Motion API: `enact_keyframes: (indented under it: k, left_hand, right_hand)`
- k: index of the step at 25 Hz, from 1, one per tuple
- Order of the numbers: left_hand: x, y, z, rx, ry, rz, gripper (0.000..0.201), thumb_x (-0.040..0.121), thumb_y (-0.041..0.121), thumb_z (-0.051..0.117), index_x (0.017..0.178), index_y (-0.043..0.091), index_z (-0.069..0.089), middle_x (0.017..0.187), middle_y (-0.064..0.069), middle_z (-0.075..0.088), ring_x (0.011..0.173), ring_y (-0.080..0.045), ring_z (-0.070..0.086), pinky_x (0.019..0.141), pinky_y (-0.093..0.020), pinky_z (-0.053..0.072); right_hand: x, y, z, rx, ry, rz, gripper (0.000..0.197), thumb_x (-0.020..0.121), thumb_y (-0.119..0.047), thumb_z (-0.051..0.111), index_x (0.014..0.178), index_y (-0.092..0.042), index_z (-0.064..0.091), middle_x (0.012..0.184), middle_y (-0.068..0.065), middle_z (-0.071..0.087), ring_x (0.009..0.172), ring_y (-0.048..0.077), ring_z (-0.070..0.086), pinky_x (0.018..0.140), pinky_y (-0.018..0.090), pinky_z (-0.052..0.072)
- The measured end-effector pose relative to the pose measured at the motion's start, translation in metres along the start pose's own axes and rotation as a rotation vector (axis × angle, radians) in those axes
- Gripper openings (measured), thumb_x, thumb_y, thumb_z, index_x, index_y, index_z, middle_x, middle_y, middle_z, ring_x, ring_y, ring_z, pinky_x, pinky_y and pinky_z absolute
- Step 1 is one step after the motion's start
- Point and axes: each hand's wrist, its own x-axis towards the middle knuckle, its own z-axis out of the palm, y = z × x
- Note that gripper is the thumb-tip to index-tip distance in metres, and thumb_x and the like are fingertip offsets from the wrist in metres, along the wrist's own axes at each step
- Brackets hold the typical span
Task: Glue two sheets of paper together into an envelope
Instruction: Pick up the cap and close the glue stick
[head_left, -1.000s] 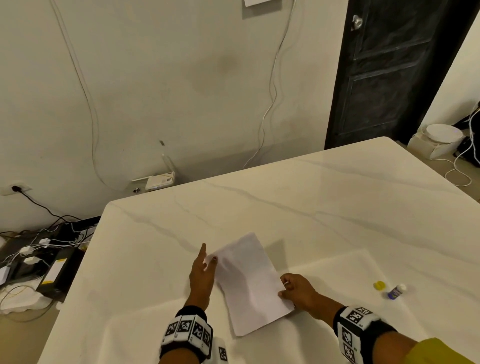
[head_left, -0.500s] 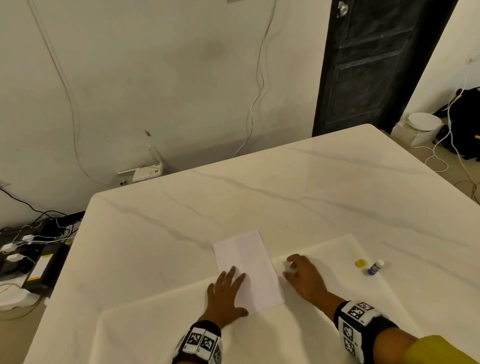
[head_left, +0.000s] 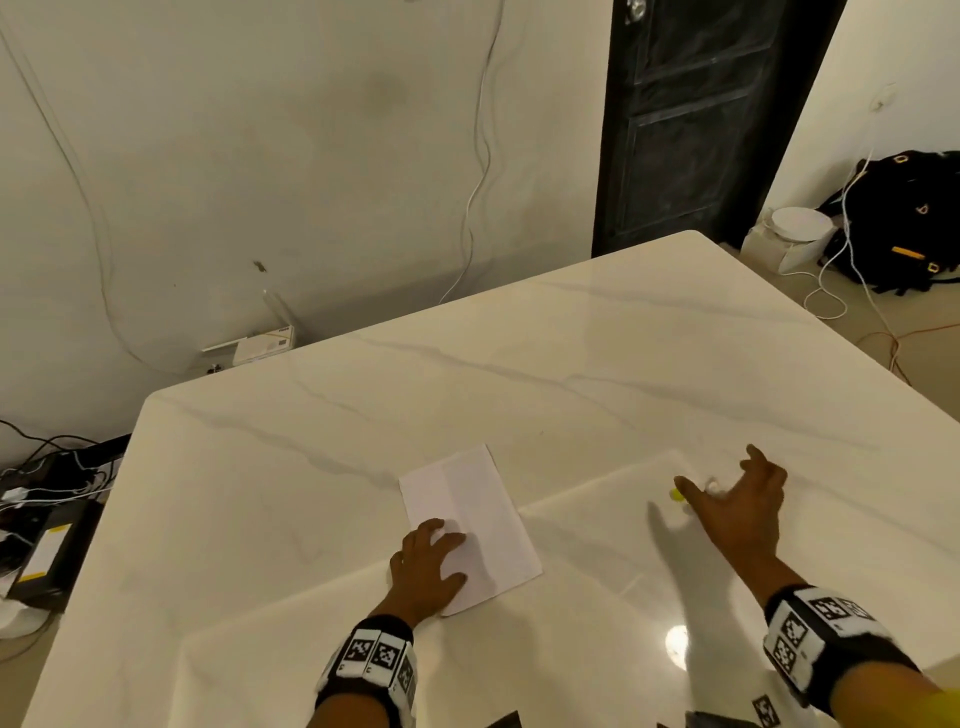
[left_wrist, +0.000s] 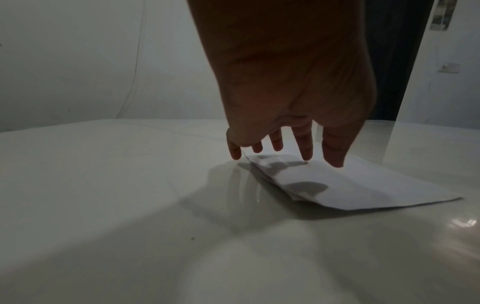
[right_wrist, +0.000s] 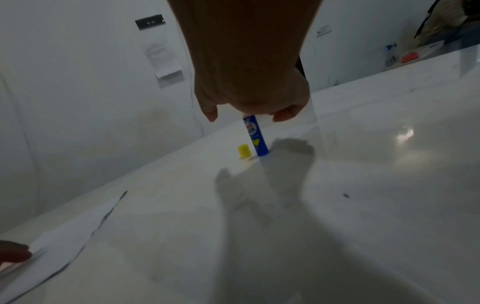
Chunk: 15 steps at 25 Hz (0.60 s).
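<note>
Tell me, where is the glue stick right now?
The glue stick stands upright on the table, right of the paper, beside its yellow cap, just under the reaching right hand.

Room around a white marble table

The table (head_left: 597, 364) has grey veins and a clear plastic sheet (head_left: 597, 571) over its near part. Past its far edge stands a pale wall (head_left: 260, 156) with thin cables (head_left: 480, 156) hanging down it and a white box (head_left: 249, 347) at its foot. A black door (head_left: 701, 119) is beyond the far corner. On the floor off the right edge sit a white tub (head_left: 792, 234) and a black bag (head_left: 904, 223) with white cords (head_left: 831, 291) and an orange wire (head_left: 904, 338). Off the left edge lie dark devices (head_left: 47, 545) and tangled leads (head_left: 57, 467).
</note>
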Motion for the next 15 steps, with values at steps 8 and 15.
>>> enact_keyframes:
  k: [8,15]
  left_hand:
    - [-0.008,0.007,-0.008,-0.075,0.039,-0.057,0.091,0.046,0.067,0.028,0.128,0.031,0.044,0.145,0.001,0.027,0.133,-0.023,0.025,0.106,-0.039,0.025]
    - [-0.01,0.013,-0.019,-0.15,0.034,-0.056,0.059,0.071,0.053,0.051,0.125,0.029,0.048,0.138,0.002,0.038,0.128,-0.022,0.032,0.103,-0.037,0.029]
  right_hand:
    - [0.006,0.031,0.025,0.017,-0.221,0.074,0.047,0.067,-0.024,0.081,0.106,-0.009,0.061,0.104,0.025,0.062,0.093,0.042,0.061,0.082,0.047,0.053]
    - [0.003,-0.006,0.033,-0.004,-0.326,-0.004,0.01,0.079,-0.014,0.07,0.088,-0.009,0.068,0.094,0.026,0.065,0.087,0.042,0.063,0.074,0.041,0.052]
